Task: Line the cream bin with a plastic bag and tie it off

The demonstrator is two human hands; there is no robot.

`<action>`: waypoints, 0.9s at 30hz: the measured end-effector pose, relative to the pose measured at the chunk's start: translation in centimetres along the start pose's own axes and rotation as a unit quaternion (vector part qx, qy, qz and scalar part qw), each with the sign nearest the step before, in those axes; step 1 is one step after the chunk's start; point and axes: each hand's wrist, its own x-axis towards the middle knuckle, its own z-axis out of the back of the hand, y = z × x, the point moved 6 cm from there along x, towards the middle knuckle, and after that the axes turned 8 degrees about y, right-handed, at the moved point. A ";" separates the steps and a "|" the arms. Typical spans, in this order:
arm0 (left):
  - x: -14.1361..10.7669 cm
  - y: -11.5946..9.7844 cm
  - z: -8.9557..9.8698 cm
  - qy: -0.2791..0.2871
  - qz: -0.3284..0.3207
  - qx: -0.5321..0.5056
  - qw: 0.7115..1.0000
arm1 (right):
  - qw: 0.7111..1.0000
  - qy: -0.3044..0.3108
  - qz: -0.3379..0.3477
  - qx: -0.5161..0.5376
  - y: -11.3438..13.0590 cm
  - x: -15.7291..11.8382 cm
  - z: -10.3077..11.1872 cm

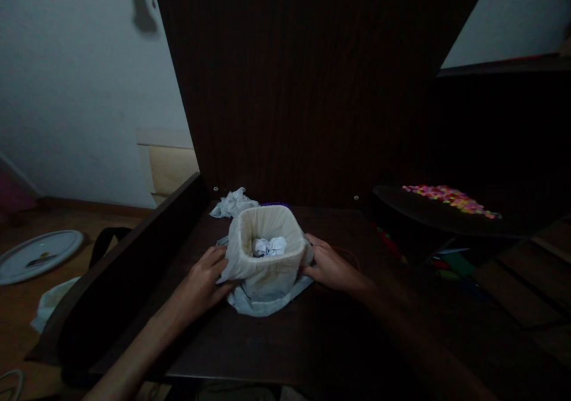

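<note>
A small bin (pixel 267 285) stands upright on the dark wooden surface, lined with a thin whitish plastic bag (pixel 292 234) whose edge is folded over the rim. Crumpled white paper (pixel 269 247) lies at the bottom inside. At the bin's left side my left hand (pixel 209 279) is closed on the loose edge of the bag, some fingertips hidden by the plastic. On the opposite side my right hand (pixel 328 265) grips the bag just below the rim, its fingertips partly hidden too. More loose plastic spreads around the bin's base.
Behind the bin lies another crumpled plastic bag (pixel 234 203). A tall dark panel (pixel 303 91) rises at the back, and a raised side board (pixel 134 258) runs along the left. To the right, a low shelf (pixel 414 210) bears a colourful beaded item (pixel 450 199).
</note>
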 end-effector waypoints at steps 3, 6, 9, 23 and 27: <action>0.2 0.4 0.1 0.010 0.004 -0.045 0.999 | 0.999 -0.028 0.002 0.016 -0.4 0.0 0.6; 0.1 1.0 0.6 0.004 0.045 -0.080 0.996 | 0.997 -0.059 -0.001 0.044 -0.6 -0.2 1.8; -0.1 1.4 0.9 -0.013 0.068 -0.102 0.992 | 0.992 -0.086 -0.003 0.096 -0.6 -0.3 2.5; 1.0 1.2 1.2 -0.001 0.026 -0.135 0.991 | 0.935 -0.211 -0.075 0.275 -1.8 1.0 2.6; 0.9 1.6 1.1 -0.021 0.033 -0.138 0.990 | 0.927 -0.286 -0.085 0.229 -1.5 1.4 2.3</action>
